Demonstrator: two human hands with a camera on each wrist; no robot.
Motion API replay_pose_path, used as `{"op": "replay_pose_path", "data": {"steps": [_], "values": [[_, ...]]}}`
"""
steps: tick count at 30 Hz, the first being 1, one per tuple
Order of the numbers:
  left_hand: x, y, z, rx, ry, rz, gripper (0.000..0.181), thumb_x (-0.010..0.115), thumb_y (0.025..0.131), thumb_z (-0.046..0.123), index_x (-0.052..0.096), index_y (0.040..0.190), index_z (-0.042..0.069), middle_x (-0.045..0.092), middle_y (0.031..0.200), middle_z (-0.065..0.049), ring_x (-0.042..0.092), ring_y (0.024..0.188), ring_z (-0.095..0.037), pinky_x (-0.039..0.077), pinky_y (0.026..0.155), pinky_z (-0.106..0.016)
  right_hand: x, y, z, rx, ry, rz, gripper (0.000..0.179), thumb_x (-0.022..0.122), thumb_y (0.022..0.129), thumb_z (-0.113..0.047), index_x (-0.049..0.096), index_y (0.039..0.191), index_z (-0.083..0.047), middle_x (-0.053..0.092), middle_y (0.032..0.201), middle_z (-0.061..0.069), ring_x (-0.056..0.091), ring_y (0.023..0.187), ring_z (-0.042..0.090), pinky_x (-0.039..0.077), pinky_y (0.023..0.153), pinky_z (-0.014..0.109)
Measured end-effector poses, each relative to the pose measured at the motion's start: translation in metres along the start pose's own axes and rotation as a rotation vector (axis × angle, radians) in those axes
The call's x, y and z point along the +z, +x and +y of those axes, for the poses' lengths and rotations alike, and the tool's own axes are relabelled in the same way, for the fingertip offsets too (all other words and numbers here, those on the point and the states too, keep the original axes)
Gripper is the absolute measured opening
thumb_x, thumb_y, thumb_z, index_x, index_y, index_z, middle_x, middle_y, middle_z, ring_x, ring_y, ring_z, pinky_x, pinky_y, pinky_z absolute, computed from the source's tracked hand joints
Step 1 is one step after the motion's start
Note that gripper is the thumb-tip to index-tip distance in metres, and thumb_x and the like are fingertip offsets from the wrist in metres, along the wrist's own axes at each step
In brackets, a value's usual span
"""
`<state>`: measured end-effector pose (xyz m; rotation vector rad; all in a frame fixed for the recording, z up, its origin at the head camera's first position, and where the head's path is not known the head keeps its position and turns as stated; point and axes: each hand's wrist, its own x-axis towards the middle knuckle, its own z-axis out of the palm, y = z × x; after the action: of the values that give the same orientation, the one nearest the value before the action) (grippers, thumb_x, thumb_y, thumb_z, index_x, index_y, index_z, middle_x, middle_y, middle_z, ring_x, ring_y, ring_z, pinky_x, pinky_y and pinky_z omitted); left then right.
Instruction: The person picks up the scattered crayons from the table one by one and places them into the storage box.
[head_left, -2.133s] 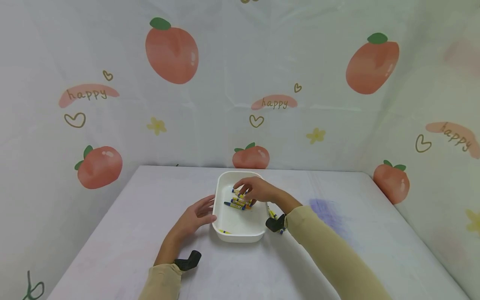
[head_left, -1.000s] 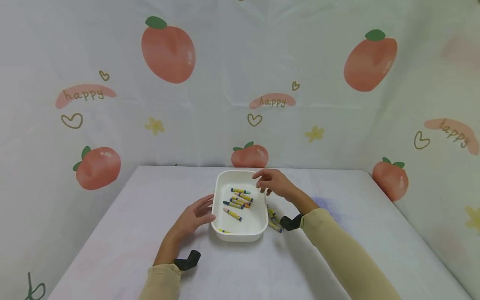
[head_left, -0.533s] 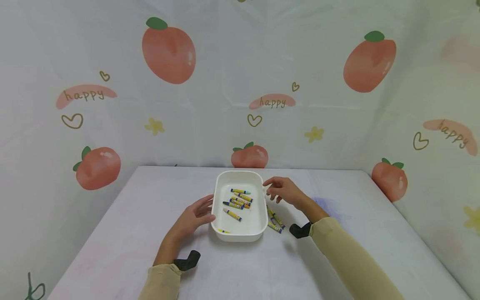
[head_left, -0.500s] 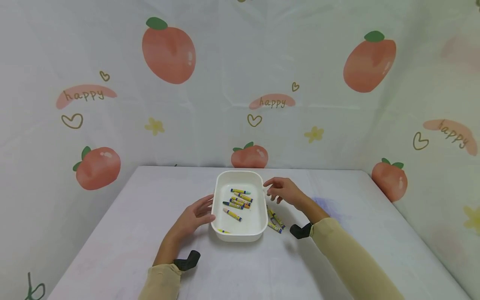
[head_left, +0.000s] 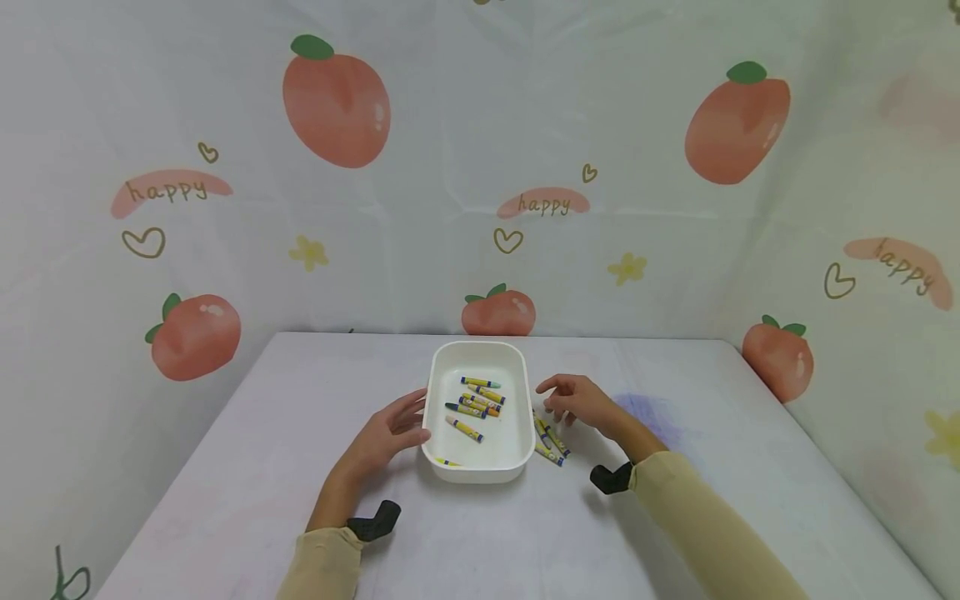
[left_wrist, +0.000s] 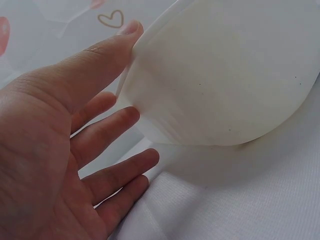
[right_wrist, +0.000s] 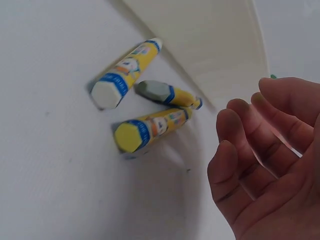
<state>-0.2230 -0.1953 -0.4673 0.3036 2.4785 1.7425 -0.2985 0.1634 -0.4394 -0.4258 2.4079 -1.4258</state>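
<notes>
A white plastic tray [head_left: 480, 476] stands mid-table with several yellow-wrapped crayons inside, among them a peach-tipped crayon [head_left: 465, 428]. My left hand [head_left: 384, 435] rests at its left side; in the left wrist view the thumb touches the tray wall [left_wrist: 215, 90] near the rim and the other fingers are spread, relaxed. To the tray's right, my right hand [head_left: 581, 402] hovers with loosely bent fingers and nothing in them. Below it, on the table, lie a white crayon [right_wrist: 127, 75], a grey crayon [right_wrist: 156, 92] and a yellow crayon [right_wrist: 152, 131], beside the tray's outer wall.
A white cloth covers the table [head_left: 337, 367], with a purple smudge [head_left: 648, 417] on the right. Behind stands a white curtain [head_left: 420, 208] printed with peaches and hearts. A black wrist mount [head_left: 611, 478] sits on the right wrist, another mount [head_left: 375, 521] on the left.
My right hand has left the inside of the tray and moved right, then down toward the loose crayons. The peach-tipped crayon now lies apart in the tray. My left hand has stayed put.
</notes>
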Motion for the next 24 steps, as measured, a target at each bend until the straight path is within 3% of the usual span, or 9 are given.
{"op": "replay_pose_path", "data": {"steps": [10, 18, 24], "values": [[-0.001, -0.001, 0.003, -0.001, -0.012, -0.005, 0.071, 0.075, 0.086, 0.020, 0.041, 0.148, 0.021, 0.050, 0.144, -0.005, 0.047, 0.131, -0.031, 0.034, 0.106, -0.057, 0.000, -0.006, 0.009, 0.057, -0.071, -0.076, 0.025, 0.064, 0.088, -0.010, 0.066, 0.113, -0.005, 0.066, 0.080, 0.006, 0.056, 0.067, 0.019, 0.045, 0.059, 0.027], [-0.001, 0.000, 0.002, 0.010, -0.007, -0.012, 0.071, 0.075, 0.086, 0.021, 0.041, 0.149, 0.019, 0.049, 0.144, -0.008, 0.046, 0.131, -0.033, 0.035, 0.106, -0.056, 0.001, -0.010, 0.010, 0.002, -0.100, -0.131, 0.028, 0.067, 0.084, -0.005, 0.065, 0.112, -0.001, 0.063, 0.077, 0.004, 0.053, 0.063, 0.014, 0.042, 0.055, 0.026], [-0.001, 0.001, 0.002, 0.010, -0.011, -0.016, 0.071, 0.074, 0.087, 0.020, 0.040, 0.149, 0.019, 0.049, 0.145, -0.008, 0.046, 0.131, -0.033, 0.035, 0.106, -0.055, 0.003, -0.011, 0.006, -0.023, -0.222, -0.164, 0.032, 0.072, 0.081, -0.003, 0.065, 0.112, -0.003, 0.058, 0.074, 0.000, 0.050, 0.062, 0.013, 0.042, 0.056, 0.026]]}}
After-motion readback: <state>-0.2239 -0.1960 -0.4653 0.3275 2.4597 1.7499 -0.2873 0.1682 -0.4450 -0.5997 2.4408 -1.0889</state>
